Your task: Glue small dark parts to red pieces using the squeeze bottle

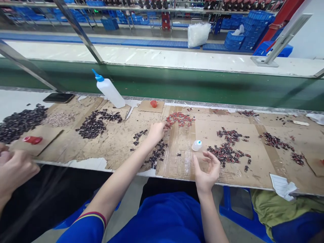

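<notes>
My left hand (158, 131) reaches to the left edge of a pile of small red pieces (180, 118). Its fingertips are pinched at the pile, and what they hold is too small to make out. Under my left wrist lies a pile of small black pieces (158, 153). My right hand (207, 170) is raised over the near part of the table, thumb and fingers apart, with nothing between them. Just beyond it is a small white bottle (196, 145) with a blue tip. Joined black-and-red pieces (225, 153) lie to its right.
A large white bottle (111, 92) with a blue nozzle stands at the back left, near a phone (58, 98). More black pieces (92, 125) and a red cap (153, 103) on cardboard lie around. Another person's hands (16, 165) are at the left edge.
</notes>
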{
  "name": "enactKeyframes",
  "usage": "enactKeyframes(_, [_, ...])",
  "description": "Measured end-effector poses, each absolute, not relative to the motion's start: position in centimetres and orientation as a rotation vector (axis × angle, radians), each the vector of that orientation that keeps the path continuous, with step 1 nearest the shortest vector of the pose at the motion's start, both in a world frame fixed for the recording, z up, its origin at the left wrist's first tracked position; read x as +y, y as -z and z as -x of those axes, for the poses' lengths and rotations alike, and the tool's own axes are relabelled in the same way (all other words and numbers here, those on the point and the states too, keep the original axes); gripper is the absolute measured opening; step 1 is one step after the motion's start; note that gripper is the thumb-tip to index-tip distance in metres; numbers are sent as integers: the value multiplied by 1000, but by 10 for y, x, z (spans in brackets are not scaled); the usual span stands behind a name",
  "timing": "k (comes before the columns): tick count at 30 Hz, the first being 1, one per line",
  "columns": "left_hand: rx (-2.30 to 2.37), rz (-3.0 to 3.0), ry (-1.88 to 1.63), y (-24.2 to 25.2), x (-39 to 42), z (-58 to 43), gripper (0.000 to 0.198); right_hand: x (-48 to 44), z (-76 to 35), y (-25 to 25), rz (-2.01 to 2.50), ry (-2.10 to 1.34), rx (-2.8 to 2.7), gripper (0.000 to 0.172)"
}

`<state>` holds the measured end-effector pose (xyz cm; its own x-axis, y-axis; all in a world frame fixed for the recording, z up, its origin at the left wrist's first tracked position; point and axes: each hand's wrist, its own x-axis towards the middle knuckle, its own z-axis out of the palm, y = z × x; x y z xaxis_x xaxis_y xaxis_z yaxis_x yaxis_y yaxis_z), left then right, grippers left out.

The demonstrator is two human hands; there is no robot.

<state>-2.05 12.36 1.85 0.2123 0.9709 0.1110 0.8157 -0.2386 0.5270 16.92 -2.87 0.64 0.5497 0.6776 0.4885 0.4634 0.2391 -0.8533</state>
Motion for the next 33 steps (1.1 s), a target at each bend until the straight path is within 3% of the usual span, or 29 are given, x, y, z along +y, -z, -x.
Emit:
enactKeyframes(4, [1490, -2117, -704, -31, 96, 15, 14, -36, -153, -12, 1363, -617, -946, 26])
enactKeyframes(8, [1010, -2084, -905, -40, 54, 5, 11, -31, -143, -20, 1210, -1236, -688, 35])
enactKeyframes(12, [834, -2102, -997, -39, 31, 3, 17, -27, -145, -23, 1130, -1472, -513, 34])
enactKeyframes(17, [899, -2066, -973, -27, 27, 5, 15, -29, -152, -20, 1200, -1415, -541, 28])
enactKeyframes(25, [1305, -2286, -735, -2, 19, -7, 17, -31, -153, -6, 1375, -1100, -655, 33])
enactKeyframes(33, [1235, -2017, -939, -18, 13, -5, 16, -32, -141, -17, 1367, -1059, -709, 24])
